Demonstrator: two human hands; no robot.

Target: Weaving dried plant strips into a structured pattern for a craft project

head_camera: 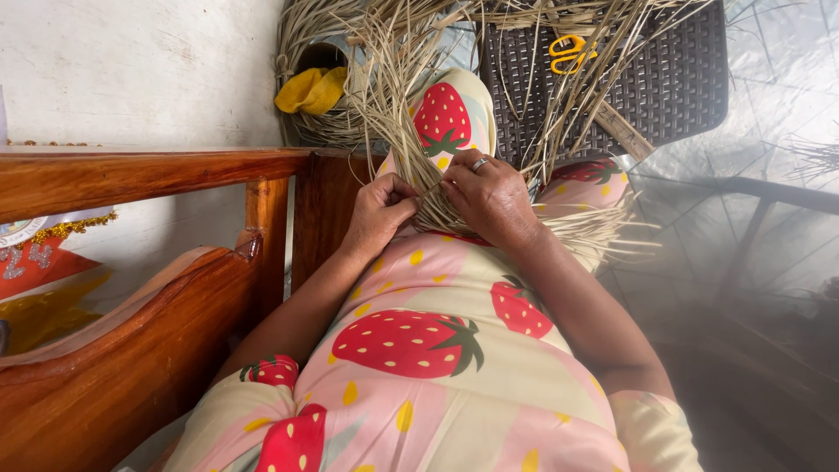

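— So, where do I keep the work now?

— You keep it on your lap. The weave (437, 210) lies between your knees, and both your hands meet on its near edge. Your left hand (380, 214) is clenched around a few strips (393, 79), and your right hand (489, 197), the one with the ring (480, 163), pinches the strip just beside it. So both sets of fingers are grasping strips; none is released.

— How do I do this crossing well?

— I think you should hold the finished part flat with the left fingers and pull the new strip snug with the right, close to the crossing, not far out on the strip. The loose ends fan up and to the right, so keep them apart, or they may tangle.

— And the things around me?

— The scissors (568, 51) lie on the dark chair (673, 79) beyond your knees, well apart from your hands. A basket (319, 118) with a yellow cloth (312, 87) stands to the left of the strips, and the wooden armrest (131, 175) is beside your left arm.
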